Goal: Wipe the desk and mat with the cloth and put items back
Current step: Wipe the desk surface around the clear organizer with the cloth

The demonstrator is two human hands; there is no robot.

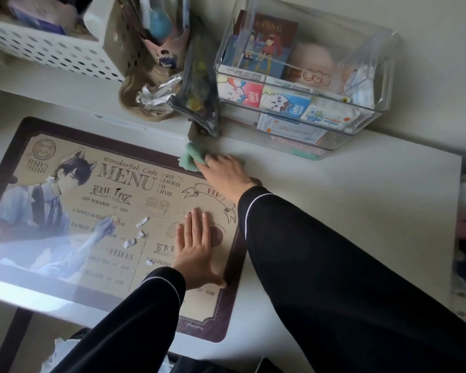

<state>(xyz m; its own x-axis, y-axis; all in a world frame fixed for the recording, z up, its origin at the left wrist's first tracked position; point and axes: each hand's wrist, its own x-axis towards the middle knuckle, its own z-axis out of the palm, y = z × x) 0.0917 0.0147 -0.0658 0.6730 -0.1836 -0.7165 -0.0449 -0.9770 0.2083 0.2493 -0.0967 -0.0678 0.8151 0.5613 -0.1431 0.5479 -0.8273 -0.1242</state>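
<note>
Where the upper right corner of the mat meets the white table, the right hand grips a pale green cloth, bunched and fuzzy, against the surface. The left hand lies flat on the tan, menu-printed mat, fingers straight.

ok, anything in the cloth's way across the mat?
Yes. The cloth, held by the right hand at the top right edge of the mat, would meet the left hand lying flat on it and paper scraps just left of that hand.
</note>
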